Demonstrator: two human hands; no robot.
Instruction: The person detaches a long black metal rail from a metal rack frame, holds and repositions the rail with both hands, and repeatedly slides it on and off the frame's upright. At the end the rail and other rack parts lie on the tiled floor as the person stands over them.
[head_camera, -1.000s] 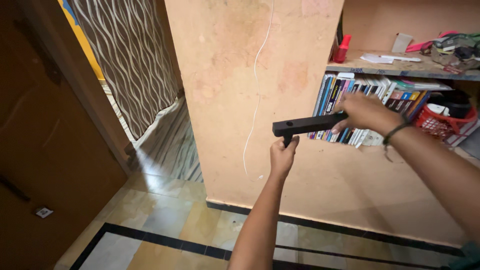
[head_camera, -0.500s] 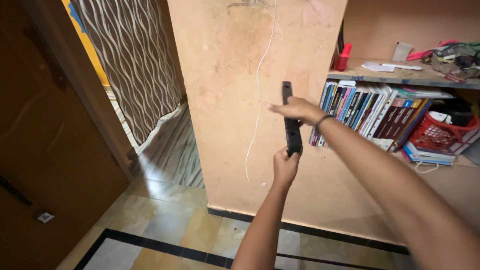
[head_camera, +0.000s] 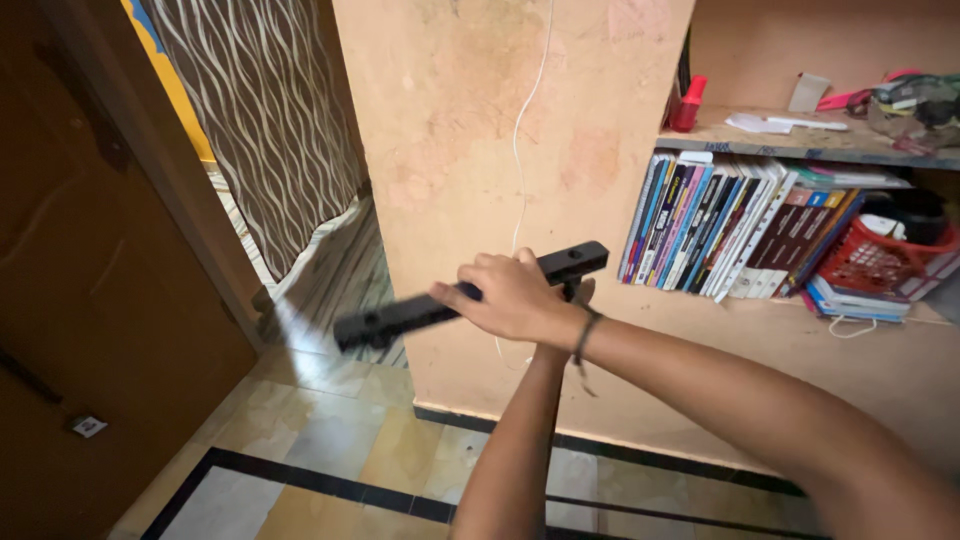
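Observation:
A long flat black bar (head_camera: 400, 316) with small holes is held out in front of a peach wall pillar (head_camera: 470, 130). It lies nearly level, its left end lower and blurred. My right hand (head_camera: 510, 296) is laid over the bar's middle, with its fingers wrapped on it and a dark band on the wrist. My left hand (head_camera: 579, 292) comes up from below near the bar's right end. It is mostly hidden behind my right wrist, and only its fingertips show against the bar.
A brown wooden door (head_camera: 90, 300) stands at the left, next to a wavy-patterned curtain (head_camera: 270, 120). A white cable (head_camera: 520, 150) runs down the pillar. At the right are shelved books (head_camera: 720, 225), a red basket (head_camera: 880, 262) and a red bottle (head_camera: 688, 104). The tiled floor (head_camera: 310, 440) has a black border.
The bar swung from level and pointing right, through upright, over to the left. My right hand travelled with it. My left hand stayed under the bar's pivot end.

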